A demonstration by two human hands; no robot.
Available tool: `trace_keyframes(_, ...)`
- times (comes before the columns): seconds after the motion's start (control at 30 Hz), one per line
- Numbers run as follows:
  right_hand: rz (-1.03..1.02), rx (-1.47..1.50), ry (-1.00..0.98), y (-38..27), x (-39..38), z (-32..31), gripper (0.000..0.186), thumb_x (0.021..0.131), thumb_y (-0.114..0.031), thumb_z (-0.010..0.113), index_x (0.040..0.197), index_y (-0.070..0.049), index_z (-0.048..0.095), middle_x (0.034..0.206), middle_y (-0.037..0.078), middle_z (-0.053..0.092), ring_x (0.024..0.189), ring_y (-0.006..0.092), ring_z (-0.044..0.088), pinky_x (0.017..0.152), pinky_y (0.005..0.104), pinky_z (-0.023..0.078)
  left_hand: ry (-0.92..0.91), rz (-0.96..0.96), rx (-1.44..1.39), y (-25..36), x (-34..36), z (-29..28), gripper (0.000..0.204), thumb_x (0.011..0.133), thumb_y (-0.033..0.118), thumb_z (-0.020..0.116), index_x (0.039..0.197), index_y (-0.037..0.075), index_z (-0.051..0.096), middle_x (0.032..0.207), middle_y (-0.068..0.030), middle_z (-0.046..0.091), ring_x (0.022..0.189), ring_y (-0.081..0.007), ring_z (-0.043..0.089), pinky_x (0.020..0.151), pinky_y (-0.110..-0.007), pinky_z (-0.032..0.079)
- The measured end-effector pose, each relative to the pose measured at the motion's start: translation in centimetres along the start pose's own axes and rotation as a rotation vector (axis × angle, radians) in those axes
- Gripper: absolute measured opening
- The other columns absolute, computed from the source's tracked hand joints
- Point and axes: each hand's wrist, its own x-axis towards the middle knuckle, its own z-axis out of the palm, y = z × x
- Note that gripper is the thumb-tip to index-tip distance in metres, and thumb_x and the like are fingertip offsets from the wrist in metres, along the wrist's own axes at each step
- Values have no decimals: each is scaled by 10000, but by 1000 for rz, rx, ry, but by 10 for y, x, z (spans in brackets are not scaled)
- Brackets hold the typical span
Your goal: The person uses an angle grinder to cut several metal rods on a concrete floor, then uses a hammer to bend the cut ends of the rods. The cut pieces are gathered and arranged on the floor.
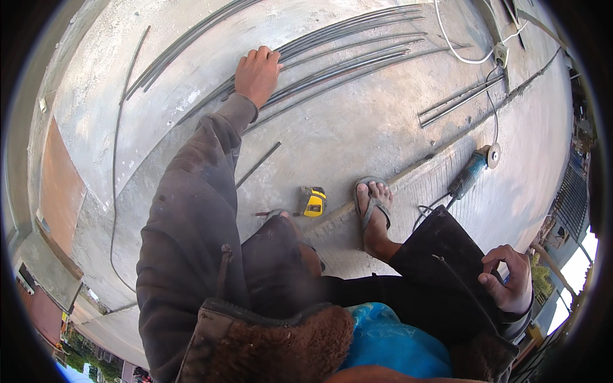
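At the upper middle my left hand (257, 75) has its fingers curled over a bundle of dark steel rods (350, 24) lying on the concrete. My right hand (509, 277) is by my right leg at the lower right, fingers curled; anything inside them is hidden. A short separate rod (258, 165) lies below the left hand, beside my sleeve. A yellow and black tape measure (313, 202) sits between my sandalled feet. An angle grinder (468, 174), with a disc and a cord, rests on the concrete right of my right foot.
More rods (179, 48) lie at upper left, two shorter ones (461, 101) at right. A white cable (465, 60) loops near a plug, and a thin cable runs down the left. A concrete edge (440, 149) crosses diagonally. A brown board (61, 185) is at far left.
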Motion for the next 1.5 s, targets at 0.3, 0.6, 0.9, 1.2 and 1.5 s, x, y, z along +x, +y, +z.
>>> trace_keyframes(0.3, 1, 6, 4, 5, -1, 4, 391, 831, -375, 748, 906, -20, 603, 686, 70, 601, 627, 187, 593, 635, 304, 458, -81, 16, -8, 5, -5, 6, 129, 919, 174, 604, 1017, 90, 601, 976, -78, 602, 928, -277, 612, 803, -418, 496)
trace_keyframes(0.6, -18, -34, -25, 6, -4, 2, 398, 841, -395, 747, 909, -28, 609, 693, 72, 616, 642, 194, 624, 634, 304, 471, -237, 3, -197, 12, -8, -6, 192, 916, 175, 615, 1057, 46, 594, 998, -130, 601, 969, -340, 606, 799, -447, 504)
trace_keyframes(0.9, -45, -19, -41, 10, -7, -1, 348, 837, -338, 763, 899, -28, 617, 686, 71, 617, 624, 218, 621, 620, 314, 480, -221, -99, -214, 12, 6, -9, 265, 875, 134, 581, 1071, -43, 592, 1072, -240, 647, 981, -390, 636, 854, -466, 510)
trace_keyframes(1.2, -95, -47, -61, 23, -5, -1, 332, 834, -318, 773, 900, -28, 624, 668, 61, 622, 618, 212, 617, 610, 323, 479, -141, -171, -190, -12, 27, -34, 289, 941, 275, 610, 1069, 16, 612, 976, -181, 677, 946, -380, 631, 839, -464, 481)
trace_keyframes(1.5, -88, -29, -69, 13, -4, -5, 328, 832, -312, 777, 901, -32, 620, 666, 65, 627, 615, 219, 629, 609, 322, 484, 249, -139, -65, -114, 57, -25, 233, 929, 247, 637, 1080, 70, 627, 1015, -143, 659, 992, -350, 606, 852, -451, 471)
